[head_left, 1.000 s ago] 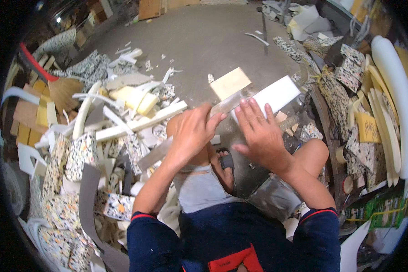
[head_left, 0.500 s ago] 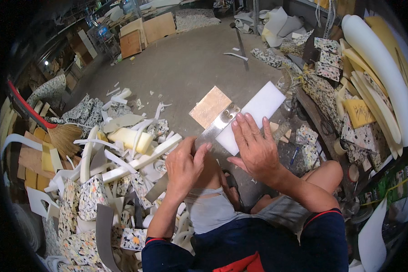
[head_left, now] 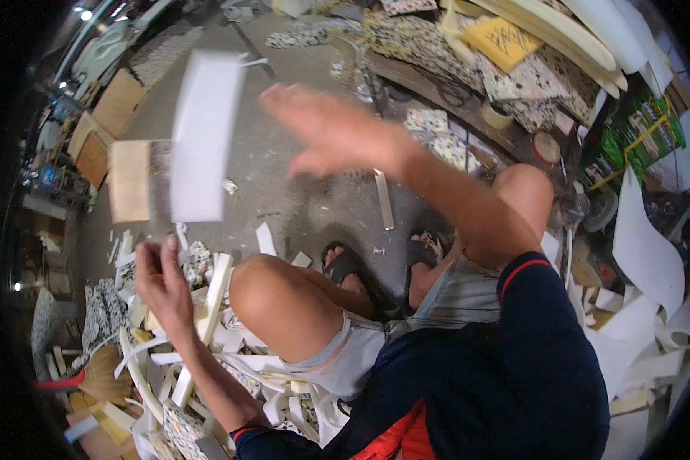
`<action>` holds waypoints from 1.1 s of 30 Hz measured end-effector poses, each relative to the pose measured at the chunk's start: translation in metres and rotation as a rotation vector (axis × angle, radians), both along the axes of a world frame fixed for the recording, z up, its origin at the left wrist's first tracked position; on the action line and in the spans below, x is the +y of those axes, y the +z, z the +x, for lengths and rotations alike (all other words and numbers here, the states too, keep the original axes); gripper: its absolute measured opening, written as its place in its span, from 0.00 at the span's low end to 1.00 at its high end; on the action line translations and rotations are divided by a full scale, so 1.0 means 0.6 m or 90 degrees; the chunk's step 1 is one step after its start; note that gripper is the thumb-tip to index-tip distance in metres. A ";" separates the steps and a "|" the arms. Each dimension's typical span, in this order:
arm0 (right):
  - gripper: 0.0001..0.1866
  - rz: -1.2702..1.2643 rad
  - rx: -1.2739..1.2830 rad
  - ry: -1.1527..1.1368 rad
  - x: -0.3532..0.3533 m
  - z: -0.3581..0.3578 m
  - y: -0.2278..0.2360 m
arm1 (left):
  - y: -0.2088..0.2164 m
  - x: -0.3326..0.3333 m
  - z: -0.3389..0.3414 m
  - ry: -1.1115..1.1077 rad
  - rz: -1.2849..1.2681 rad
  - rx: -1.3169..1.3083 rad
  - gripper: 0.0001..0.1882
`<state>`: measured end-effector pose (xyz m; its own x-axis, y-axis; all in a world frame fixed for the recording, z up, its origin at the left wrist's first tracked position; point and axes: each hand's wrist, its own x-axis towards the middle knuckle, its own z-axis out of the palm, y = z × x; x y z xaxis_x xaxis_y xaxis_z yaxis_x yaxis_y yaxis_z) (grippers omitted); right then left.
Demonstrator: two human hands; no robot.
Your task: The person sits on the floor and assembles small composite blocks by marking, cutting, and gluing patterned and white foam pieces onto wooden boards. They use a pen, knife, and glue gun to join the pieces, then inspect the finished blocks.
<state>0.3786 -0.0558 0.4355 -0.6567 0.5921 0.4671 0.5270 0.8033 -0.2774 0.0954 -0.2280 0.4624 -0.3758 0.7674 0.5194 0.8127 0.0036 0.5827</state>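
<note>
A white rectangular block [head_left: 205, 142], blurred, lies beyond my left hand, to the left of my right hand. Along its left side runs a dull metal strip [head_left: 160, 188], its near end at the fingers of my left hand [head_left: 165, 285]. Those fingers are curled and seem closed on the strip, though blur hides the exact grip. Left of the strip, a tan rectangular board [head_left: 130, 182] shows. My right hand [head_left: 326, 130] is raised to the block's right, apart from it, fingers stretched and smeared by motion, holding nothing I can see.
Foam offcuts [head_left: 218, 287] pile up at the left, beside a broom [head_left: 107, 374]. Another flat metal strip [head_left: 384, 201] lies on the floor beyond my sandalled feet. Speckled foam and yellow sheets [head_left: 501, 44] are stacked at the far right; green bags [head_left: 642, 138] stand at the right.
The view has swung right, so things sit further left. My right hand has lifted off the white block and moved away to the right. The second metal strip on the floor now shows.
</note>
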 end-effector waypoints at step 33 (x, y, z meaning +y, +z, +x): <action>0.28 -0.531 -0.115 -0.793 -0.109 0.290 -0.584 | -0.721 0.265 -0.120 -0.212 -0.399 0.042 0.21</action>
